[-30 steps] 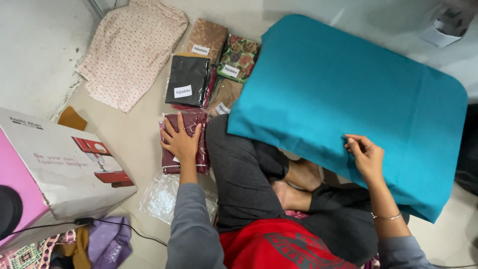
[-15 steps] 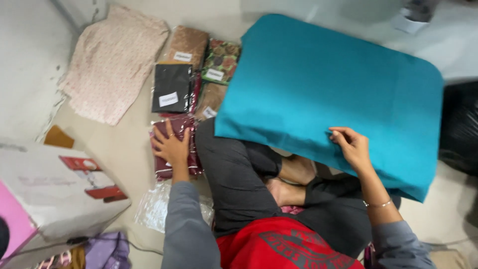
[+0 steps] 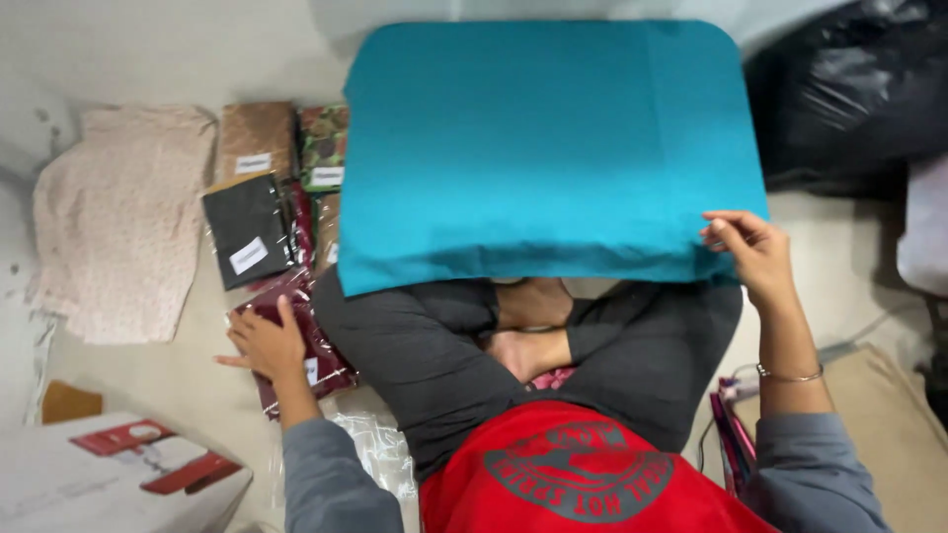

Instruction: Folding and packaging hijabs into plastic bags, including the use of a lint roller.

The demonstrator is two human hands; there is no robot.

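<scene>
Where fingers (image 3: 719,235) pinch: smooth teal cloth (image 3: 543,148), folded rectangular.

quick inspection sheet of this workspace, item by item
surface: pale floor; the person sits cross-legged on it
job's things: folded teal fabric lies flat over the knees; maroon packet in clear wrap lies on the floor
clutter: row of wrapped fabric packets, cream printed cloth, white box, empty clear bag, black plastic bag
grippers: left hand rests flat on the maroon packet; right hand pinches the teal fabric's near right corner
cables: thin white cable on the floor at right
surroundings: tan cushion at right; nothing else seen
</scene>
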